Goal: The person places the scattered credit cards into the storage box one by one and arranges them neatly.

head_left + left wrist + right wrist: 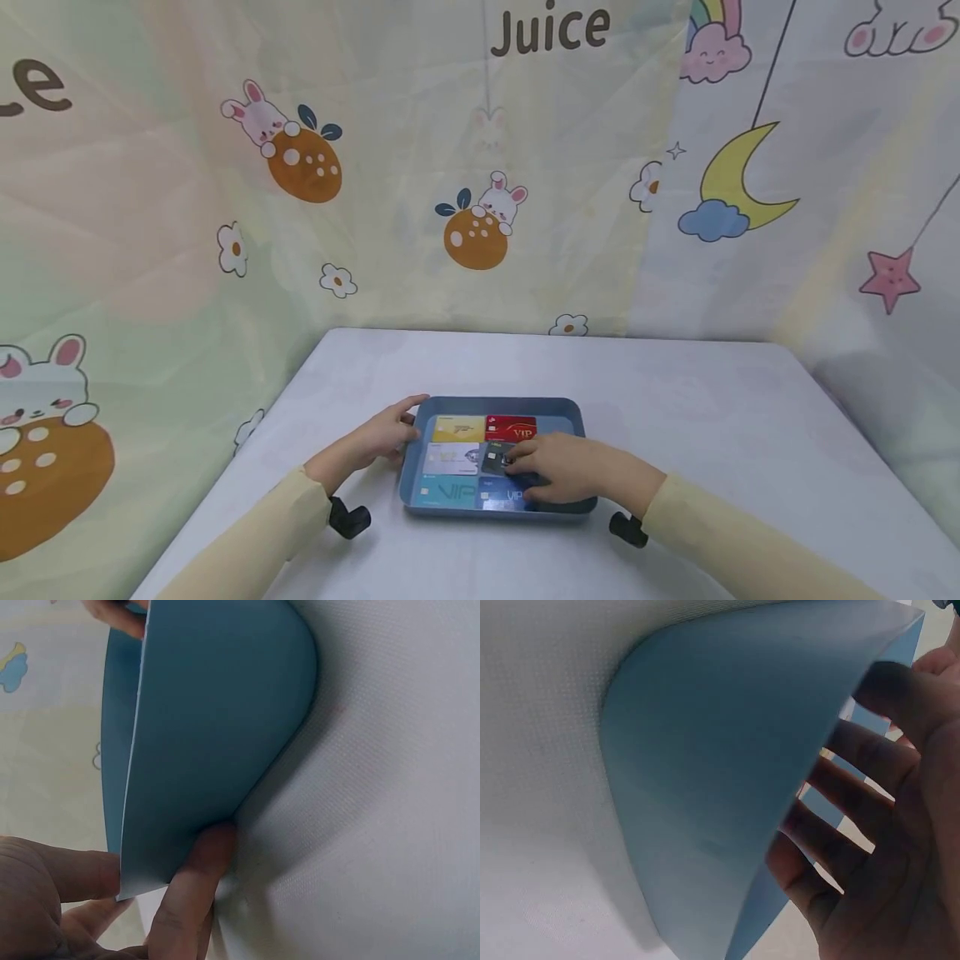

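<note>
A blue-grey tray [491, 515] lies on the white table with several cards laid in it in rows. My left hand [382, 433] grips its left rim; in the left wrist view the fingers [191, 889] lie on both sides of the tray's wall [217, 712]. Over the tray's right side reaches my right hand [564, 468], fingers spread. Its fingertips are on or just above the dark card [493, 458], partly covering it and the blue VIP card [501, 493]. In the right wrist view the tray wall [705, 772] hides those fingertips.
Elsewhere in the tray are a yellow card [458, 428], a red VIP card [511, 427], a white card [450, 458] and a teal VIP card [447, 492]. A printed cloth [405, 150] hangs behind the table [675, 400].
</note>
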`<state>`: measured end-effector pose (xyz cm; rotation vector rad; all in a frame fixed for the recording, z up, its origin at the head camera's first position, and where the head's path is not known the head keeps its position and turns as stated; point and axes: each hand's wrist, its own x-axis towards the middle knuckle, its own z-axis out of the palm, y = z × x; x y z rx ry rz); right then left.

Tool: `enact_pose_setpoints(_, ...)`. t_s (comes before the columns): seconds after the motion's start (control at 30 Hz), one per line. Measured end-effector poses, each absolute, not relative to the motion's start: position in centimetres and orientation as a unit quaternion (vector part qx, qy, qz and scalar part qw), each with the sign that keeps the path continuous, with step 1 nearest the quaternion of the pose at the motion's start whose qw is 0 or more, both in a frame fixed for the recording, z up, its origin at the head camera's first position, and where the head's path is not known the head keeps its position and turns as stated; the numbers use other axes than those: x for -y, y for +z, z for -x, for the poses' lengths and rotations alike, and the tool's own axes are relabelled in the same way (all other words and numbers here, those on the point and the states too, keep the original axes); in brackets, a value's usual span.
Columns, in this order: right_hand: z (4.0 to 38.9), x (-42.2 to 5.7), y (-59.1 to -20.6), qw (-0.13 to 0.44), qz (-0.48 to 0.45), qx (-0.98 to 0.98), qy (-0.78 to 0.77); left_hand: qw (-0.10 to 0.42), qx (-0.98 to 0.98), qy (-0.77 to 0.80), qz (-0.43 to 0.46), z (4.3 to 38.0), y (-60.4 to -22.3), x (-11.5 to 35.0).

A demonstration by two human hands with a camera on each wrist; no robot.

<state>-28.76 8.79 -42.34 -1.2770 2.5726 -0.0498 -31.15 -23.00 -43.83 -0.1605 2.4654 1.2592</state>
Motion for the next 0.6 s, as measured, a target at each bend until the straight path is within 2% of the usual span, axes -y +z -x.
enact_pose_setpoints(0.37,29.4,-9.5,-42.7,0.139,0.437,-0.888,-0.031,0.183,-0.871,0.452,0.048,31.5,-44.0,22.6)
enact_pose_setpoints(0.6,29.8,-9.9,-42.8,0.117,0.444,-0.888,-0.035,0.187,-0.872,0.448,0.051,31.7,-44.0,22.5)
